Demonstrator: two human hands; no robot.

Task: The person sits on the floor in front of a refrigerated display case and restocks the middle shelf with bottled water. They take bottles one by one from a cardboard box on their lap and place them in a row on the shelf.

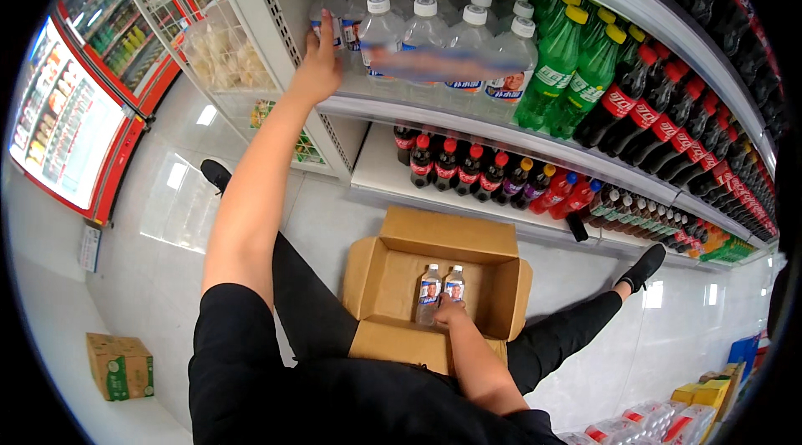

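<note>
My left hand [319,67] is up at the left end of the upper shelf. Its fingers are against a clear bottle [323,0] with a white cap and a blue label, the first in its row. Down in the open cardboard box [397,278] between my legs, two more clear white-capped bottles lie side by side. My right hand [452,311] reaches in, its fingers closed at the lower part of the right-hand bottle [455,282] and close to the left-hand bottle [429,286]. The fingertips are partly hidden.
Rows of clear bottles [474,35], green bottles [555,61] and cola bottles [622,102] fill the upper shelf. Smaller bottles [469,169] line the lower shelf. A wire rack [217,44] stands left. A closed carton [121,366] sits on the floor, and wrapped packs [643,422] lie at lower right.
</note>
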